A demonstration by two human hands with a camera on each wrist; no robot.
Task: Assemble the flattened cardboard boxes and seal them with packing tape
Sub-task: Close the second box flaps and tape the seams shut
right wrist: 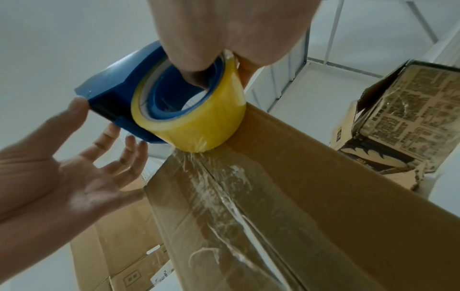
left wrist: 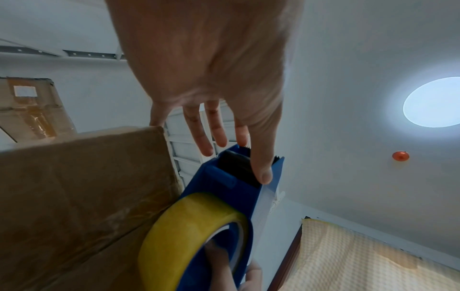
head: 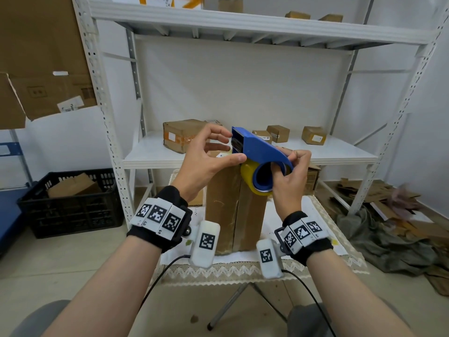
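**Tape dispenser held over the taped seam of an upright box**

At far left on the floor, a black plastic crate [head: 70, 203] holds folded brown cardboard, with large flattened sheets of cardboard [head: 46, 57] leaning against the wall above it. Next comes the white metal shelf unit [head: 243, 152], whose middle shelf carries several small sealed parcels, the biggest parcel [head: 184, 135] sitting at the left end.

The left hand [head: 206, 161] is spread, fingers straight and gripping nothing; its thumb tip touches the black roller end of the blue tape dispenser [head: 257, 147], and the other fingers reach toward the serrated end just beyond. The cardboard box [head: 233, 210] stands upright on the cloth-covered bench [head: 315, 215], its closed flaps facing the person and a strip of clear tape [right wrist: 224, 189] running down the centre seam. The yellow tape roll [head: 247, 176] touches the upper edge of that face, where the strip looks bunched and wrinkled, though the wrist view is too soft to be sure it is still attached.

The right hand [head: 289, 176] is closed on the dispenser, fingers hooked through the roll's core. Beyond the bench's right edge, cardboard scraps [head: 379, 205] and a dark cloth [head: 388, 242] lie on the floor; bare bench shows on both sides of the box.
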